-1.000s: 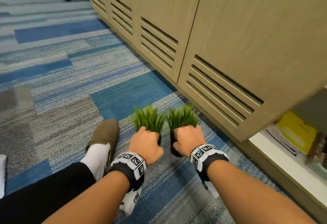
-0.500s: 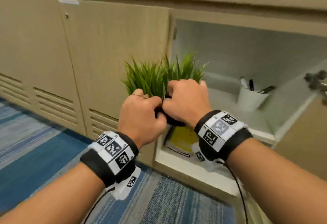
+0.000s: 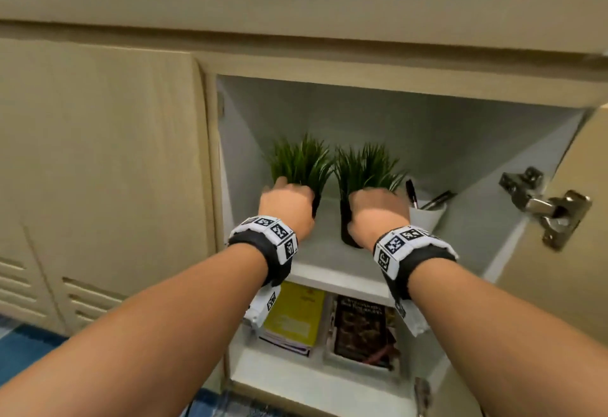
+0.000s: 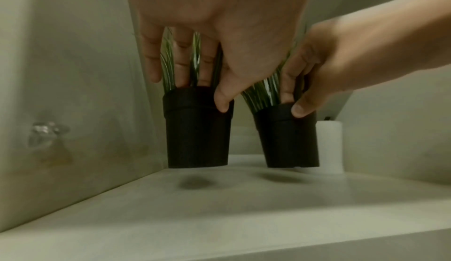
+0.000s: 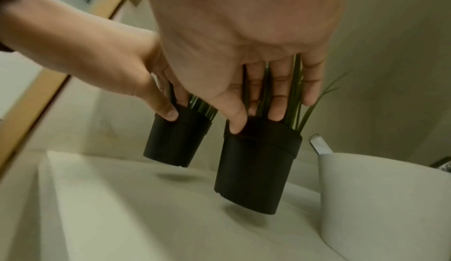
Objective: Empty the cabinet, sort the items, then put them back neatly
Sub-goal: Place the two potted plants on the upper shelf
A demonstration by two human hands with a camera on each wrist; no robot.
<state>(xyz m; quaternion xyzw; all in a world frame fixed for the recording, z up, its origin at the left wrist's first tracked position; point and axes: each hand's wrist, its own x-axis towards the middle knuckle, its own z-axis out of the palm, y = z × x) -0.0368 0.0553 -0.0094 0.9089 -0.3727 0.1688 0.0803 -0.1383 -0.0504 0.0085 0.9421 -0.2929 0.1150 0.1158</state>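
Two small black pots of fake green grass hang just above the cabinet's white upper shelf (image 3: pixel 329 252), with shadows under them. My left hand (image 3: pixel 286 209) pinches the rim of the left plant pot (image 4: pixel 197 134) from above, thumb outside and fingers among the blades. In the same way my right hand (image 3: pixel 378 212) grips the right plant pot (image 5: pixel 253 172), which tilts a little. The left wrist view shows the right pot (image 4: pixel 288 141) beside the left one, and the right wrist view shows the left pot (image 5: pixel 175 141). The grass tufts (image 3: pixel 301 163) stand side by side.
A white cup (image 3: pixel 427 216) with pens stands on the shelf just right of the right pot. Below lie a yellow book (image 3: pixel 296 314) and a dark book (image 3: pixel 360 331). The open door's hinge (image 3: pixel 543 206) juts out at the right. The cabinet's side wall is close on the left.
Both hands have lifted the two plants off the carpet and carried them up into the cabinet's upper shelf. The plants have moved slightly apart.
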